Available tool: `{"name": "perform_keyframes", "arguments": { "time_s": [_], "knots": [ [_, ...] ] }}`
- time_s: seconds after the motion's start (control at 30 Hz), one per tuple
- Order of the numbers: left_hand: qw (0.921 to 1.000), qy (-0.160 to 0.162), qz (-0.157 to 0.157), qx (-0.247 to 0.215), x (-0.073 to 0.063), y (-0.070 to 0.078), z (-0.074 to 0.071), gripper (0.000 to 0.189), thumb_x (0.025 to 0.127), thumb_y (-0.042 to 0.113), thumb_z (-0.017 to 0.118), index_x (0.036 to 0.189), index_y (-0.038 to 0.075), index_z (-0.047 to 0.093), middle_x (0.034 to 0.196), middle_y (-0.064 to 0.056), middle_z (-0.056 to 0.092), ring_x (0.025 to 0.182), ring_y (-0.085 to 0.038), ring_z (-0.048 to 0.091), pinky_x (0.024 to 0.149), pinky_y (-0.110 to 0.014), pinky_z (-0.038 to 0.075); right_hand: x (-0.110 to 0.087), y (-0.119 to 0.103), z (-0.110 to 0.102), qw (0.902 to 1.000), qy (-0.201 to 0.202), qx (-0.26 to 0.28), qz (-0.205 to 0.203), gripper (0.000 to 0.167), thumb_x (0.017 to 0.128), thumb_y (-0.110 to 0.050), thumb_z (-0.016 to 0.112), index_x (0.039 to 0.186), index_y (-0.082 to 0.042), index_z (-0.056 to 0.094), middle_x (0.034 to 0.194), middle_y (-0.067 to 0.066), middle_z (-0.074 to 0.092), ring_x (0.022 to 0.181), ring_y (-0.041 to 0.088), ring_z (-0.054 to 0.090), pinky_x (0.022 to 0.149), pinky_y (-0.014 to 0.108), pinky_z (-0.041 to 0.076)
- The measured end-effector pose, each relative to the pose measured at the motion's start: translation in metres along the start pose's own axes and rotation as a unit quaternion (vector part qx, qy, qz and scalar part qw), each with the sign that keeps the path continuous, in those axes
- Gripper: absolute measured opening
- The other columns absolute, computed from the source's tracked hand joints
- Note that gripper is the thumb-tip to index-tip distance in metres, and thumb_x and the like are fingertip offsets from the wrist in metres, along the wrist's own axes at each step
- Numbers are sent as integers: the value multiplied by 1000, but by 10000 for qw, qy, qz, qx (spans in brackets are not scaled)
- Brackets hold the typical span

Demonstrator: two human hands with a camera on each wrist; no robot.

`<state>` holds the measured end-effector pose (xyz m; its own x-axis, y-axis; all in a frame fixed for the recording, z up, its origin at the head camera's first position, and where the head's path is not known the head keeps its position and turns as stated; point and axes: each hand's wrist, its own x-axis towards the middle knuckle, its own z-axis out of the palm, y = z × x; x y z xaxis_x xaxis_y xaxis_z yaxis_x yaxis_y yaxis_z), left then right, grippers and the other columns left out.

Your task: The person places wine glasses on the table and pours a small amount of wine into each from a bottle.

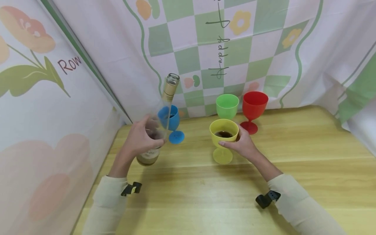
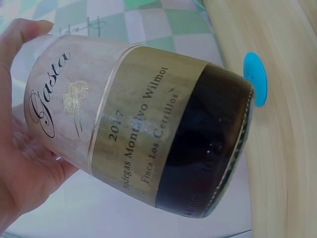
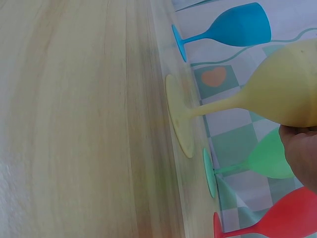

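bottle [image 2: 136,124] in left grip [image 1: 141,138], yellow goblet [image 1: 216,137] in right [image 1: 244,145]

Both forearms [image 1: 265,166] reach forward; left grip [image 1: 140,137] curled; right grip [image 1: 243,145] curled.

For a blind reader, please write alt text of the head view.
A person's left hand grips a glass bottle; the right hand holds a yellow goblet of dark liquid. A blue goblet, green goblet and red goblet stand farther back on a wood-grained table.
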<state>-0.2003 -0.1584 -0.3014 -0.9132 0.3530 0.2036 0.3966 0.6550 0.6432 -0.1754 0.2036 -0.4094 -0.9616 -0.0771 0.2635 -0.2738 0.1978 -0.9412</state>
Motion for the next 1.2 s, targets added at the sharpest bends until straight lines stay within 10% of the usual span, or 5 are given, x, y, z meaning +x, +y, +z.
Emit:
{"name": "perform_keyframes", "arguments": {
  "time_s": [0.63,1.2],
  "knots": [
    [9838,1228,331,-1262,-15,-10,15,61,70,11,87,123,2,57,112,-19,68,105,-34,68,91,-56,58,2,2,0,10000,-20,-55,-17,67,84,-4,77,143,-3,45,124,-13,55,113,10,53,90,14,50],
    [9685,1612,482,-1837,-21,-12,19,63,71,7,85,125,-2,55,111,-25,67,102,-35,68,91,-56,57,24,-8,10,10000,1,22,67,68,85,-7,78,145,-5,45,129,3,56,114,13,54,90,13,50]
  ]
}}
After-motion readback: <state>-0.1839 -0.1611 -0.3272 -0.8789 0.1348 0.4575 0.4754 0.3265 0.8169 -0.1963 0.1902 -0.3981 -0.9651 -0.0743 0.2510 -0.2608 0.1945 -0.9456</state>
